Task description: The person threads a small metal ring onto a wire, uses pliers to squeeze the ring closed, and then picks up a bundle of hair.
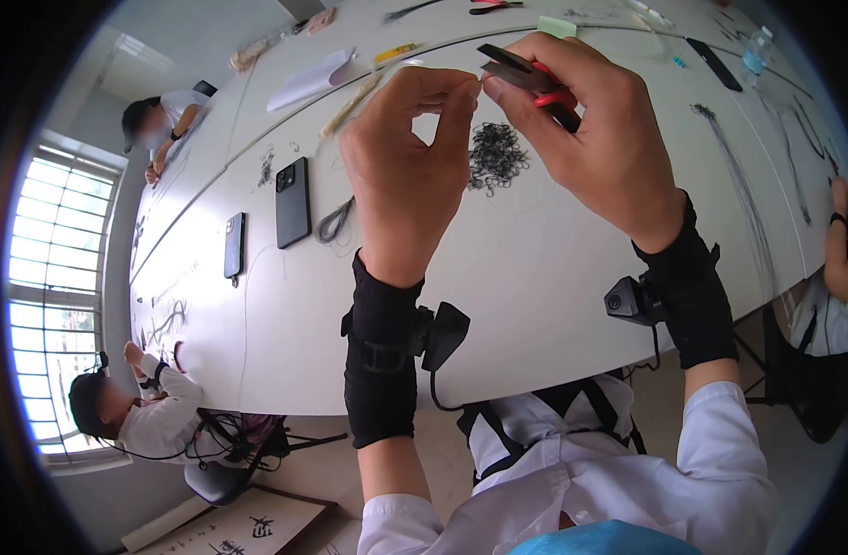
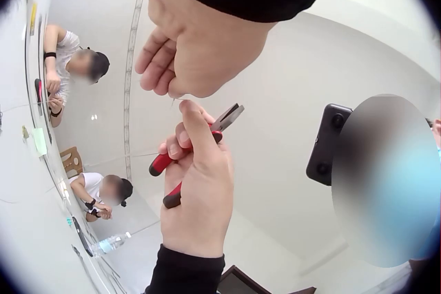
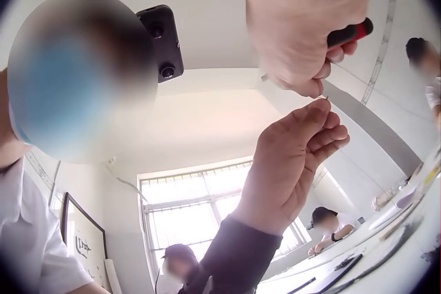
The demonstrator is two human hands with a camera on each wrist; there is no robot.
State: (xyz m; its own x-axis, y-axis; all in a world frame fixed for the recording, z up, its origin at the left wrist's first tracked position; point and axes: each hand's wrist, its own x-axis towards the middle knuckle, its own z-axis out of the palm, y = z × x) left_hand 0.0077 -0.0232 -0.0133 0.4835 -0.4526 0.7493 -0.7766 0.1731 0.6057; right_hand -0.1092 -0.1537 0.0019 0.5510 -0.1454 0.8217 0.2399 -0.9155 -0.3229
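Observation:
In the head view my left hand (image 1: 401, 176) is raised over the table, thumb and forefinger pinching a tiny thin piece of wire (image 3: 328, 99) that is mostly hidden by the fingertips. Close beside it, my right hand (image 1: 618, 134) grips red-and-black handled pliers (image 1: 558, 100), their metal nose pointing up and to the left. The right thumb and forefinger tips meet the left fingertips at the wire. Beyond and below the hands, a pile of small bent dark wire pieces (image 1: 498, 159) lies on the white table (image 1: 535, 287).
Two phones, one black (image 1: 293, 203) and one smaller (image 1: 234, 248), lie left of a coiled dark wire bundle (image 1: 334, 222). Long straight wires (image 1: 738, 194) stretch along the right. A water bottle (image 1: 755, 55) stands far right. Other people sit around the table.

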